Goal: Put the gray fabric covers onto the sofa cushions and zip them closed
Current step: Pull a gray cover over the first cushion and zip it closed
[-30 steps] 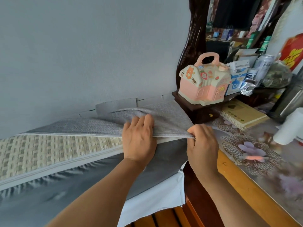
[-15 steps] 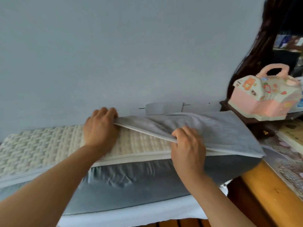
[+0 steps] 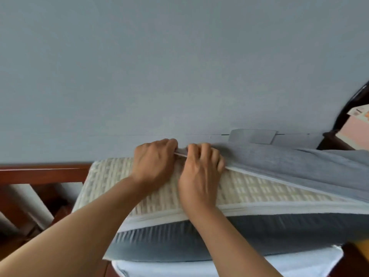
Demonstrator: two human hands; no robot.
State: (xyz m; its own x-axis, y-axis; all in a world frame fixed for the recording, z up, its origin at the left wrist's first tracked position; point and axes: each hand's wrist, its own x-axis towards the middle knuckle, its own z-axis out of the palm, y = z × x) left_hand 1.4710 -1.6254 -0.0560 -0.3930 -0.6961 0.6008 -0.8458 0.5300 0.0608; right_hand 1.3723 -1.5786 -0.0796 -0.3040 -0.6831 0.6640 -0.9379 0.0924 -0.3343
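A long sofa cushion [image 3: 249,191] with a cream woven face lies against the wall. The gray fabric cover [image 3: 299,166] wraps its right part, and the cover's lower half [image 3: 259,236] bunches along the front side. The cover's upper open edge runs diagonally across the cushion's top. My left hand [image 3: 153,162] and my right hand [image 3: 201,170] sit close together at the cushion's far edge, both pinching that upper edge with its pale zipper tape. The cushion's left end is bare.
A red-brown wooden sofa frame [image 3: 40,172] with slats shows at the left. A white cushion [image 3: 219,266] lies under the gray one. The blue-gray wall [image 3: 179,66] stands right behind. A dark carved post [image 3: 351,104] and a pink toy house [image 3: 357,126] are at the far right.
The view has swung left. Both hands have slid left along the cover's upper edge and come together near the cushion's far edge, drawing the cover farther over the woven face.
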